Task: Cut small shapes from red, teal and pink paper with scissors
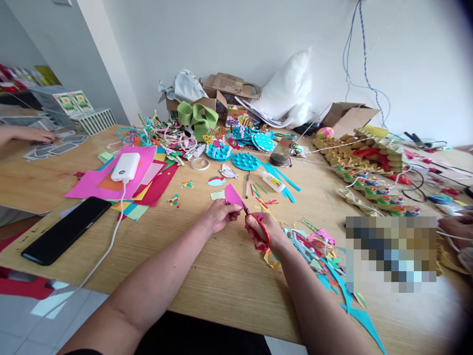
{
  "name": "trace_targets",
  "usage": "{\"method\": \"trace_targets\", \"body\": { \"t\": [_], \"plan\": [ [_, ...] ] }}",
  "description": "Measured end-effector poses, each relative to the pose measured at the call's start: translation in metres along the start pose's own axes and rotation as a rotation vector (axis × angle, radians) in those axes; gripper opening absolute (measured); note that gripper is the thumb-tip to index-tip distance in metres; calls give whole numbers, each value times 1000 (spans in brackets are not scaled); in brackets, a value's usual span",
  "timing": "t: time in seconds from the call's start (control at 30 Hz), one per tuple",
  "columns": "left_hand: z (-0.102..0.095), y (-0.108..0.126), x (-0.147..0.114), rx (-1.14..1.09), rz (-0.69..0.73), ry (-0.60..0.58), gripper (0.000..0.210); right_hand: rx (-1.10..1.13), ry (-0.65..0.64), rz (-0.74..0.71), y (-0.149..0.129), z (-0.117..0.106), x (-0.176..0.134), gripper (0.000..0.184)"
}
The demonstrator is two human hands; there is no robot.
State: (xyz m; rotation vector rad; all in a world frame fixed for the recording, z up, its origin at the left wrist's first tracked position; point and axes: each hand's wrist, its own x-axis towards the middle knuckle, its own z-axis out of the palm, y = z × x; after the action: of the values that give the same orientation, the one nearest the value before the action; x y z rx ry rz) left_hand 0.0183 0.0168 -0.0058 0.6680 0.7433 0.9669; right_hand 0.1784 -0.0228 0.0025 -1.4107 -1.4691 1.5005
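My left hand (pixel 221 215) pinches a piece of magenta paper (pixel 233 195) by its lower edge. Red-handled scissors (pixel 263 230) are gripped in my right hand (pixel 260 228), their blades at the paper's right edge. Just beyond the paper lie a pale green paper scrap (pixel 218 195), a blue fish cutout (pixel 216 181) and a white fish cutout with drawn lines (pixel 228 171). A pen (pixel 247 185) and a white glue bottle (pixel 273 181) rest behind my right hand. Thin coloured paper strips are scattered between the bottle and that hand.
Coloured paper sheets (pixel 79 184) hold a white power bank (pixel 126 166); its cable runs past a black phone (pixel 66 230). Paper offcuts (pixel 327 261) spread beside my right forearm. Blue decorated discs (pixel 246 161), a jar (pixel 283 150) and boxes stand behind. Another person's hand (pixel 40 135) touches cards at left.
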Motion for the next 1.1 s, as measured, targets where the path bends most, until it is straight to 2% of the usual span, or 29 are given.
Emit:
{"method": "trace_targets", "body": {
  "t": [0.37, 0.67, 1.1],
  "plan": [
    [1, 3, -1, -39, -48, 1, 28, 1, 9, -7, 1, 1, 1, 41],
    [-2, 3, -1, 64, -21, -69, 27, -6, -46, -31, 1, -1, 0, 42],
    [-2, 6, -2, 66, -77, -24, 26, -53, -64, 8, 0, -5, -2, 37]
  ]
}}
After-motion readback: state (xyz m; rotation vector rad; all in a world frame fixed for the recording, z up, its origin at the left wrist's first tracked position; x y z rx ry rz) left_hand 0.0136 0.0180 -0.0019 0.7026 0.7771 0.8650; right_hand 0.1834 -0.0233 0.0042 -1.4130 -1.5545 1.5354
